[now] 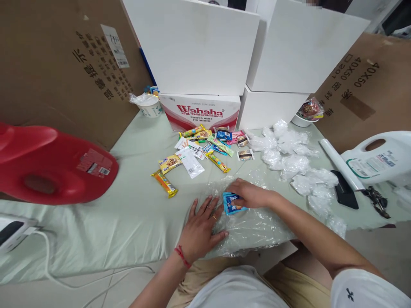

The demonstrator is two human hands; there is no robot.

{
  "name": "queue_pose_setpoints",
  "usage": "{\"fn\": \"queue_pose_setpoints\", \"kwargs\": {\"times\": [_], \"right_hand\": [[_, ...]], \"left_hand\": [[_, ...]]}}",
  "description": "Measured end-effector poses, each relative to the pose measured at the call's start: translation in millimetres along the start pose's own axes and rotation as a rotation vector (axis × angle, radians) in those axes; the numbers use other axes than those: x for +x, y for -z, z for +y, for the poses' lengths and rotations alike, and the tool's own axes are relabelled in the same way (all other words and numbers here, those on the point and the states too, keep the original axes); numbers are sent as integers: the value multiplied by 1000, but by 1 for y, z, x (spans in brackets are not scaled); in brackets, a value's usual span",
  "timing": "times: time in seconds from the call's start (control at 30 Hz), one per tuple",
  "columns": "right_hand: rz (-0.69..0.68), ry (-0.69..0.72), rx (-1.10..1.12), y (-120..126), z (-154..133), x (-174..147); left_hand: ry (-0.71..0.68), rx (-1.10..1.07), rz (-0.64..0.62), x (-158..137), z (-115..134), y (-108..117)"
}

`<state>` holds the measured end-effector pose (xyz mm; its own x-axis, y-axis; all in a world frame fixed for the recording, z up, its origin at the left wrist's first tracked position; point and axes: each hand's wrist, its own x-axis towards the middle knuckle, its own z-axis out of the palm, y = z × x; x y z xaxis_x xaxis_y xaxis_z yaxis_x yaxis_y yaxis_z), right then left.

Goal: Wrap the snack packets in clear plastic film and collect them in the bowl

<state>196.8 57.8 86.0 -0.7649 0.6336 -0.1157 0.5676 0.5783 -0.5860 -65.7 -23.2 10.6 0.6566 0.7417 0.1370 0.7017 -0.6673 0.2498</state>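
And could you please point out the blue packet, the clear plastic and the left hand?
Blue packet [228, 204]: head view, on its uncovered left part.
Clear plastic [258, 229]: head view, on its near part.
Left hand [199, 230]: head view, on its back.

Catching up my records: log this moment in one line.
left hand: spread at edge of clear film | right hand: on blue packet | blue packet: on clear film | wrapped snacks: scattered beyond

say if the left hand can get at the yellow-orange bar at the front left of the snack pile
Probably yes: the left hand lies spread, apparently holding nothing, and only tablecloth shows between it and the yellow-orange bar. It may be pinning the clear plastic film, though.
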Motion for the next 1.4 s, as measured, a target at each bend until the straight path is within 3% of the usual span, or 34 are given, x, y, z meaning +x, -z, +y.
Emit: {"fn": "queue_pose_setpoints", "kwargs": {"times": [0.13,0.23,0.33,0.47,0.63,0.7,0.83,0.97,1.07,1.2,1.33,1.4], "right_hand": [[235,-135,-128,13,20,32],[421,-466,-242,35,40,71],[407,-686,-347,48,60,111],[318,-705,-383,60,82,134],[502,-818,-447,86,96,122],[486,-785,-455,84,92,120],[303,-551,-467,53,77,129],[366,-588,-496,31,74,142],[336,-637,-482,33,75,146],[336,-568,-487,44,67,134],[466,-479,-366,62,53,90],[444,-362,-219,69,46,61]], "left_hand": [[-1,10,-7,0,-1,-2],[-12,23,-5,0,-2,-3],[-33,45,-10,-1,-3,-2],[-37,49,-24,0,-2,1],[-30,22,-42,0,-2,2],[-29,16,-32,0,-2,2],[-32,13,-27,0,-2,1],[-27,14,-44,0,-2,1],[-23,12,-55,0,-2,1],[-16,8,-51,1,0,1],[-3,-5,-38,1,1,1],[10,-12,-23,0,0,0]]}}
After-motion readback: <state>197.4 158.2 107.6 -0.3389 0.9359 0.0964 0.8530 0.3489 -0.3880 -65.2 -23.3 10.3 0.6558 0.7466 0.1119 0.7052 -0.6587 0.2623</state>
